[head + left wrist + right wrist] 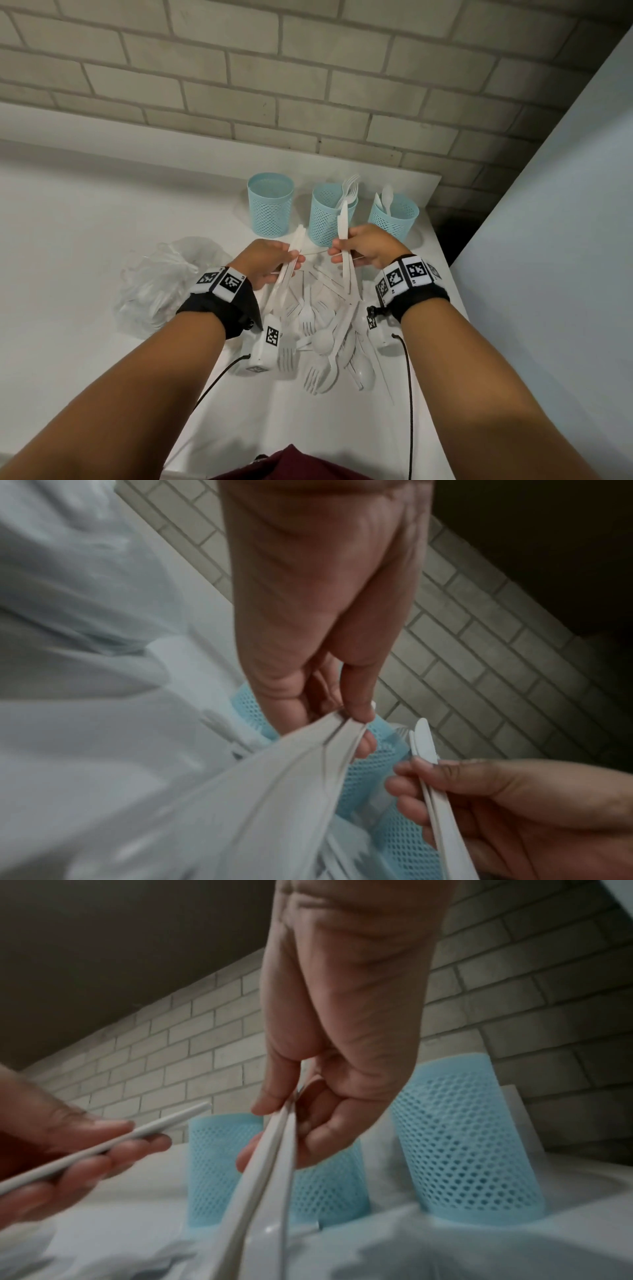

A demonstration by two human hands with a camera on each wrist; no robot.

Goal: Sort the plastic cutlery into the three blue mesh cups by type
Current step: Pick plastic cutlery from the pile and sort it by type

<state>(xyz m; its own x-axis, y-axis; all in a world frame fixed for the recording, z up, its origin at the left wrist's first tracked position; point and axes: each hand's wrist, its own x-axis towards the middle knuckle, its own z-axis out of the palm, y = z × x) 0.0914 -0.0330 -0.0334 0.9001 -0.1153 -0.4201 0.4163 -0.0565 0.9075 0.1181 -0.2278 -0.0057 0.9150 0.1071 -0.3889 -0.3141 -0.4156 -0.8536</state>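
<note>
Now both hands hover above the pile [325,329] of white cutlery on the counter [85,212]. At 9 o'clock of the pile's top, the left hand [265,262] pinches a bundle of knives [291,260]; at 3 o'clock the right hand [368,250] grips 2 more knives [343,233], blades up. Toward 12 o'clock stand 3 cups: left cup [270,205] shows nothing inside, middle cup [330,216] holds forks, right cup [394,216] spoons. A crumpled bag [161,284] lies at 9 o'clock.
</note>
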